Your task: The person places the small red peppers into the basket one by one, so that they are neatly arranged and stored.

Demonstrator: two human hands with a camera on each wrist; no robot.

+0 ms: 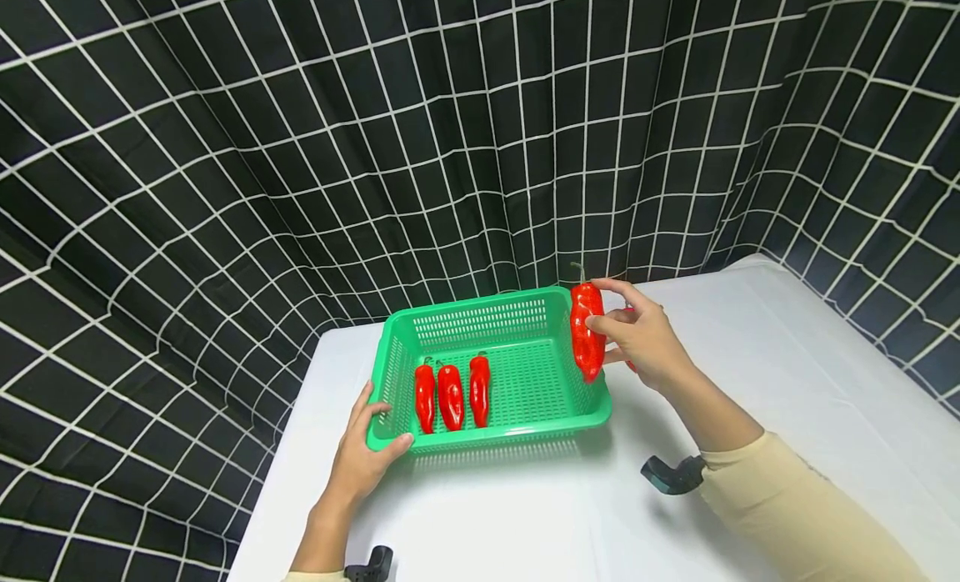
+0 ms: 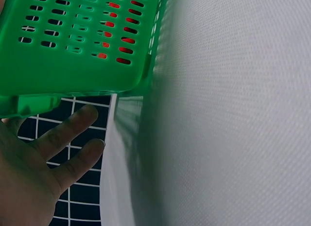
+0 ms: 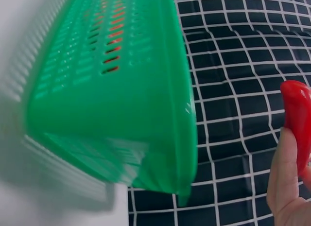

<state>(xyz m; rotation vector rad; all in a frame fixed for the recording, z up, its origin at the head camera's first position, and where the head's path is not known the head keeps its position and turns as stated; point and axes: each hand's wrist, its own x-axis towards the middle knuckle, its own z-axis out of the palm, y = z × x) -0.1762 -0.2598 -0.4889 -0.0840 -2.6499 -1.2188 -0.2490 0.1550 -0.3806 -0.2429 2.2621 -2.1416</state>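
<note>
Left hand point(image 1: 362, 453): one, grip clamped on the near left corner of the basket; best kept steady, so the basket does not tilt.

Green basket point(image 1: 517, 432): one, slotted walls, upright on the white-covered desk point(image 1: 487, 515).

Red peppers point(image 1: 450, 398): three, lying side by side in the basket's left half; slim, glossy, stems at the far end, rightmost set slightly apart.

Right hand point(image 1: 645, 340): one, grip clamped on a pepper, thumb against its front. A light pinch high on the body, stem left free, should spare the skin; best carried well clear of the rim.

Held red pepper point(image 1: 587, 332): one, raised at the basket's right end; plump, shiny, slightly wrinkled, tip down, thin green stem upward.

Red piece point(image 1: 632, 365): mostly hidden behind the right hand; identity uncertain.

Backdrop point(image 1: 457, 161): black cloth, white grid.
</note>
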